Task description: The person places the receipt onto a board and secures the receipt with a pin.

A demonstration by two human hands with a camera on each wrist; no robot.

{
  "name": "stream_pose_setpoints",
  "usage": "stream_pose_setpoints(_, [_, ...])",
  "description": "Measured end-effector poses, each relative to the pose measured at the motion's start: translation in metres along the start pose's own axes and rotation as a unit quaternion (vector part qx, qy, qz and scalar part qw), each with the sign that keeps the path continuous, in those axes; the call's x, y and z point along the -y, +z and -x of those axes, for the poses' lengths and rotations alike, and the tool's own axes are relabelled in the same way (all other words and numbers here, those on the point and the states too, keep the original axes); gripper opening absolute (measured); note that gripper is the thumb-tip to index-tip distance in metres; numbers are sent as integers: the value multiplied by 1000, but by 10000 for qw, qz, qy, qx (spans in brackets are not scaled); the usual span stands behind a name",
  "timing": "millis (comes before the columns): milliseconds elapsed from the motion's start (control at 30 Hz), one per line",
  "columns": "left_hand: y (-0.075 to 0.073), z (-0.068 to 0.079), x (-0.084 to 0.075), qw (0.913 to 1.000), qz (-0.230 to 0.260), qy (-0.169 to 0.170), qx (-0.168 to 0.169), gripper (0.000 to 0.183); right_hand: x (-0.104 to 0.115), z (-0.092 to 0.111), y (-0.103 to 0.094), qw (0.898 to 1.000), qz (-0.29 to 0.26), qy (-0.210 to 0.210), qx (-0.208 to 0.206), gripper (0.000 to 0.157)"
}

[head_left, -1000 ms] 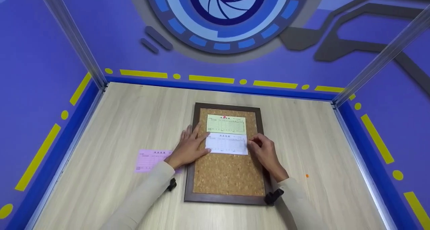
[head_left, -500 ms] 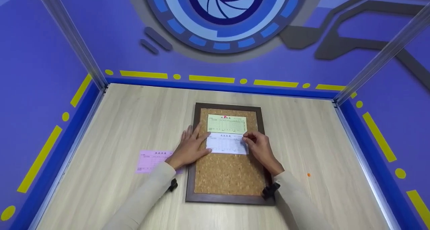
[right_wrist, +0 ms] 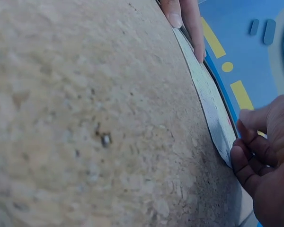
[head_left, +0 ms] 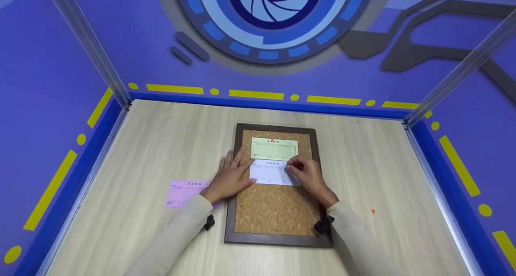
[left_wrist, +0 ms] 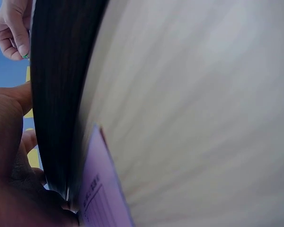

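A cork board (head_left: 278,211) in a dark frame lies on the table. On its upper half, a pale green printed slip (head_left: 274,150) carries a red pushpin (head_left: 272,140) at its top edge. Directly below it lies a white printed slip (head_left: 266,176). My left hand (head_left: 229,181) spreads over the board's left edge, thumb and forefinger pressing the white slip's left side. With thumb and forefinger, my right hand (head_left: 310,177) pinches a small green-headed pin (left_wrist: 26,56) above the white slip's upper right part. In the right wrist view its lower fingers touch the slip's edge.
A pink printed slip (head_left: 185,195) lies left of the board, partly under the left forearm. A small orange pin (head_left: 373,211) rests on the table to the right. Blue panels (head_left: 242,78) enclose the table at the back and sides.
My right hand has moved left from the white slip's right edge to over its upper right part. My left hand stays in place on the slip.
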State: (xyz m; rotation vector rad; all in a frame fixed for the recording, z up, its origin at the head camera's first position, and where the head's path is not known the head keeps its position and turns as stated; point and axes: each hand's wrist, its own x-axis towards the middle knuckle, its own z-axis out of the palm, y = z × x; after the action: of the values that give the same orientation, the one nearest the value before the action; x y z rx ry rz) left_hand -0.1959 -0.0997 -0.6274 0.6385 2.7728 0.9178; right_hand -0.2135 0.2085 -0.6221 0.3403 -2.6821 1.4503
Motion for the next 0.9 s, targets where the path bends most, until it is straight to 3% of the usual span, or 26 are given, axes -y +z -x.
stream_pose_setpoints(333, [0, -1, 0, 10000, -47, 74, -25, 72, -4, -8, 2, 9967, -461, -485, 468, 11])
stream_pose_setpoints(900, [0, 1, -1, 10000, -39, 54, -70, 71, -7, -16, 7, 9933, -570, -519, 856, 9])
